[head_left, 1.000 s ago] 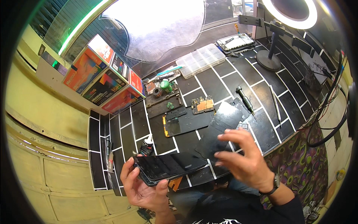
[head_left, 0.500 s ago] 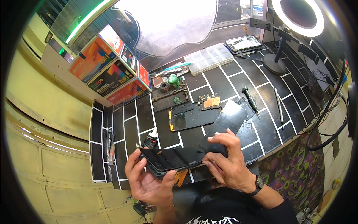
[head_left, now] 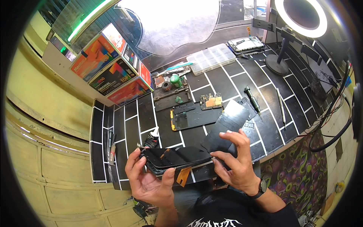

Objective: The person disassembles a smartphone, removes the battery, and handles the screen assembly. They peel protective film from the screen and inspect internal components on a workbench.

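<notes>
A black smartphone (head_left: 177,156) is held level above the near edge of the bench, its glossy screen side up. Along its near left edge the screen stands slightly apart from the frame. My left hand (head_left: 153,185) grips the left end, fingertips at the far corner and thumb on the near side. At the right corner, the thumb and index finger of my right hand (head_left: 240,168) pinch the phone's edge; the other fingers are raised. An orange flex strip (head_left: 183,176) hangs below the phone. Just beyond its left end lies a black glue tube (head_left: 152,139) with a white nozzle.
Farther back lie a phone back panel (head_left: 198,119), a circuit board (head_left: 211,101), a grey sheet (head_left: 232,117), a screwdriver (head_left: 252,102) and a metal pen-like tool (head_left: 281,108). A clear compartment box (head_left: 211,59), stacked cartons (head_left: 113,72) and a ring-light stand (head_left: 278,64) border the bench.
My right hand has shifted slightly right and up along with the phone's right end. The phone is tipped a little differently, and more of the orange strip shows below it.
</notes>
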Available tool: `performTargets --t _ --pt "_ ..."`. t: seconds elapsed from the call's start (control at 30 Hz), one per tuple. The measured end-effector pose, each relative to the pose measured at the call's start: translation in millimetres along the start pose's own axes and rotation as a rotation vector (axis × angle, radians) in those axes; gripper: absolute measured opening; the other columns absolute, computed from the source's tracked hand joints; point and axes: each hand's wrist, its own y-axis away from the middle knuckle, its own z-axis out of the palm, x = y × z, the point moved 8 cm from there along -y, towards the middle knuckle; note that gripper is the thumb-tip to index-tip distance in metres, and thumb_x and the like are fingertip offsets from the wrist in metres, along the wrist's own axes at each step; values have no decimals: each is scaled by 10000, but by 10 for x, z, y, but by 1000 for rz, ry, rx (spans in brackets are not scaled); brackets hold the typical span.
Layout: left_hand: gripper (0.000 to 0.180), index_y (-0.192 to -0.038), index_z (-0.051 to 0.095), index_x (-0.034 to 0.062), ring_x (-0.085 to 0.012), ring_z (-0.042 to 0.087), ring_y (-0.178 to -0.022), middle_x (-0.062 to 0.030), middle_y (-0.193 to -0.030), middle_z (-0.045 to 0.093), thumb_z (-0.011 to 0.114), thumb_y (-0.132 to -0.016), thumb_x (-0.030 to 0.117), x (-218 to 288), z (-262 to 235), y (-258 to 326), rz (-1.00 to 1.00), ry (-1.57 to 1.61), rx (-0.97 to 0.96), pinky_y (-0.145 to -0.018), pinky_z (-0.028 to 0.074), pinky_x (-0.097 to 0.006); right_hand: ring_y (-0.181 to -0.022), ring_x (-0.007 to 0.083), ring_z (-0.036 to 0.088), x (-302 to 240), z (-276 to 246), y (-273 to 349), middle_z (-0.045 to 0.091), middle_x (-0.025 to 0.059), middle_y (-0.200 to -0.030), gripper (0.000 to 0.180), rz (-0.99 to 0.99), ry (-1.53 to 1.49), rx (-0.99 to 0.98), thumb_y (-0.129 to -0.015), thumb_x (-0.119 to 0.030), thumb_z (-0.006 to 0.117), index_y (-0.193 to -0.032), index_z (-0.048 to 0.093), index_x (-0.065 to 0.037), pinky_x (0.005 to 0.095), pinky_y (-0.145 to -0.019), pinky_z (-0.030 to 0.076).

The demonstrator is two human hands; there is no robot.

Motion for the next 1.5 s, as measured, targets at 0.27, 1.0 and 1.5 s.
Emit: performTargets --t 0.27,1.0,1.5 --pt "628 -1203 543 -43 -314 520 -1250 -221 -1369 442 902 -699 66 76 74 -12 34 -59 -60 -996 558 -421 -1235 306 520 -82 52 -62 541 108 -1335 182 -148 78 -29 -732 -51 748 -886 653 -69 620 -1077 354" --pt "621 -1197 580 -34 -308 562 -1203 -225 -1358 466 910 -678 51 118 42 -17 84 -65 -46 -969 567 -385 -1156 374 480 177 95 62 495 174 -1185 174 142 87 43 -675 -33 661 -819 563 -21 621 -1063 336" --pt "624 -1174 590 47 -397 543 -1192 -183 -1266 494 933 -675 195 539 244 157 497 -269 -349 -925 567 -480 -1055 167 629 82 70 -124 636 129 -1149 333 717 -783 -227 -973 -184 665 -1190 576 51 315 -856 564"
